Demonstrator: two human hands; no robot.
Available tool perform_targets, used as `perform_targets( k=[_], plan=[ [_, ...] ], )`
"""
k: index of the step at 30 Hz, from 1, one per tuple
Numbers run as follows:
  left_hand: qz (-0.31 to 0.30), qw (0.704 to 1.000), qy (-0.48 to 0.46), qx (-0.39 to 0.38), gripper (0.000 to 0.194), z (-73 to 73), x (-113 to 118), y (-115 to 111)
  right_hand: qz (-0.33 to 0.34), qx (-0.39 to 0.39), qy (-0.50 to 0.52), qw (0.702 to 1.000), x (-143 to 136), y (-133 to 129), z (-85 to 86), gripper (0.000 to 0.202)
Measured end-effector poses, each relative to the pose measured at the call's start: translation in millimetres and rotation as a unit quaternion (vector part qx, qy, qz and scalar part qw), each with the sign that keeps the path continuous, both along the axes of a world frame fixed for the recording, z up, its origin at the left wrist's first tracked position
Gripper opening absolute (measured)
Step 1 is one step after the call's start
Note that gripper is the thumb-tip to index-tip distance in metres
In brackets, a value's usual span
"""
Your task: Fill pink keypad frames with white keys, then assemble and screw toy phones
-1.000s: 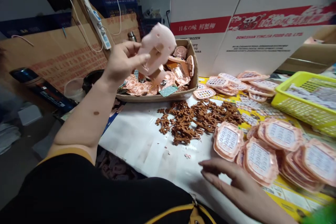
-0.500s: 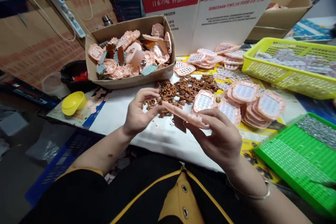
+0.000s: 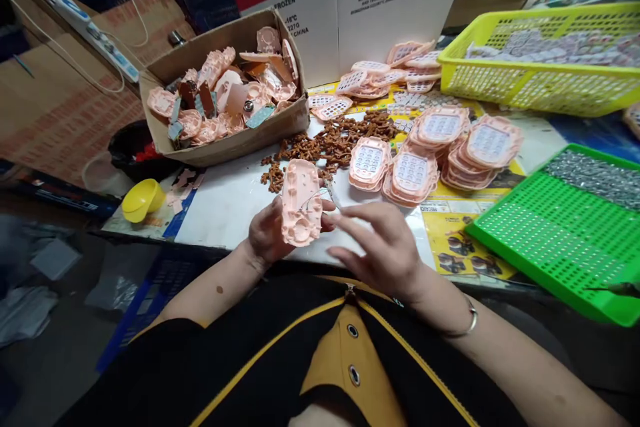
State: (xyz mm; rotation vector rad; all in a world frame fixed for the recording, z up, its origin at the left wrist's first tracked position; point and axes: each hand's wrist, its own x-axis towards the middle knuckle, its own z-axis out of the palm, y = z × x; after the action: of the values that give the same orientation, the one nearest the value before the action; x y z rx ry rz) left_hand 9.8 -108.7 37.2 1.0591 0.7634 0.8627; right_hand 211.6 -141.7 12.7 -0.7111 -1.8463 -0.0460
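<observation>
My left hand (image 3: 264,232) is wrapped around a pink plastic shell (image 3: 301,203), whose hollow inner side faces me with moulded posts and a round seat showing. Thin wires run from the shell to a small board (image 3: 331,192) at its right, which is seen nearly edge-on. Beside that board is my right hand (image 3: 383,243), its thumb and fingers apart; whether a fingertip touches the board I cannot tell. Just beyond the shell lies a heap of small brown parts (image 3: 345,137). Stacked pink keypad panels (image 3: 370,163) stand to the right of it.
A cardboard box (image 3: 225,147) of pink shells and boards stands at the back left, near a yellow bowl (image 3: 143,200). At the right are a yellow basket (image 3: 540,83) of small pale parts and a green tray (image 3: 550,240) with metal screws. A white carton (image 3: 320,33) stands behind.
The shell has passed from my right hand to my left and turned so its inside faces me. My right hand has let go of it and opened. The view has shifted.
</observation>
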Motion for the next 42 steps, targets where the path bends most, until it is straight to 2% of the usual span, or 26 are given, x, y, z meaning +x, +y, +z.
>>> perform_targets(
  k=[3, 5, 7, 9, 11, 14, 16, 21, 25, 27, 30, 31, 32, 33, 35, 37, 39, 42],
  plan=[
    [-0.055, 0.998, 0.006, 0.040, 0.091, 2.1, -8.8, 0.2, -0.008, -0.139, 0.132, 0.981, 11.5, 4.5, -3.3, 0.035],
    [-0.115, 0.991, 0.021, 0.061, 0.088, 6.5, -13.7, 0.7, 0.042, -0.244, 0.197, 0.949, 13.5, 11.5, -7.5, 0.043],
    [-0.169, 0.976, 0.084, 0.108, 0.086, 14.7, -17.7, 1.3, 0.114, -0.324, 0.223, 0.912, 10.9, 18.3, -11.2, 0.057],
    [-0.189, 0.946, 0.189, 0.183, 0.088, 25.1, -20.9, 1.8, 0.173, -0.367, 0.228, 0.885, 5.7, 23.1, -12.2, 0.066],
    [-0.184, 0.915, 0.269, 0.239, 0.088, 34.4, -23.5, 2.2, 0.212, -0.380, 0.227, 0.871, 0.2, 25.7, -10.1, 0.067],
    [-0.190, 0.907, 0.280, 0.252, 0.087, 40.3, -26.5, 2.5, 0.229, -0.384, 0.216, 0.868, -4.8, 27.4, -3.3, 0.046],
    [-0.197, 0.912, 0.260, 0.249, 0.088, 39.4, -27.7, 2.1, 0.215, -0.370, 0.214, 0.878, -5.8, 27.9, 1.9, 0.037],
    [-0.190, 0.925, 0.220, 0.246, 0.096, 34.1, -30.0, 0.4, 0.207, -0.310, 0.180, 0.910, -5.9, 27.8, 15.6, 0.031],
    [-0.183, 0.934, 0.201, 0.232, 0.104, 28.4, -32.7, 0.8, 0.182, -0.223, 0.132, 0.948, -7.3, 27.4, 26.1, 0.011],
    [-0.110, 0.951, 0.173, 0.231, 0.099, 23.4, -32.4, 0.2, 0.147, -0.174, 0.118, 0.967, -7.4, 26.8, 30.8, 0.007],
    [0.085, 0.964, 0.162, 0.194, 0.079, 14.9, -28.5, -4.1, 0.075, -0.074, 0.067, 0.992, -7.8, 25.6, 36.4, 0.014],
    [0.128, 0.963, 0.171, 0.165, 0.075, 12.7, -26.6, -6.4, 0.054, -0.030, 0.032, 0.998, -8.7, 25.3, 37.7, 0.018],
    [0.144, 0.965, 0.175, 0.129, 0.074, 11.0, -24.6, -9.0, 0.036, 0.018, -0.009, 0.999, -10.3, 25.0, 38.4, 0.020],
    [0.130, 0.973, 0.170, 0.088, 0.077, 10.0, -22.5, -11.7, 0.021, 0.067, -0.053, 0.996, -12.8, 24.7, 38.5, 0.022],
    [0.049, 0.991, 0.126, 0.003, 0.084, 10.1, -18.6, -17.0, 0.014, 0.159, -0.133, 0.978, -20.2, 23.8, 37.0, 0.024],
    [-0.017, 0.995, 0.056, -0.086, 0.078, 12.3, -15.2, -21.3, 0.032, 0.216, -0.191, 0.957, -29.5, 22.0, 33.6, 0.024],
    [-0.016, 0.987, -0.010, -0.159, 0.055, 15.0, -12.5, -24.0, 0.055, 0.237, -0.225, 0.944, -37.7, 19.4, 29.4, 0.024],
    [0.022, 0.979, -0.066, -0.191, 0.020, 15.6, -10.4, -24.9, 0.067, 0.224, -0.199, 0.952, -41.3, 16.0, 22.5, 0.021]
  ],
)
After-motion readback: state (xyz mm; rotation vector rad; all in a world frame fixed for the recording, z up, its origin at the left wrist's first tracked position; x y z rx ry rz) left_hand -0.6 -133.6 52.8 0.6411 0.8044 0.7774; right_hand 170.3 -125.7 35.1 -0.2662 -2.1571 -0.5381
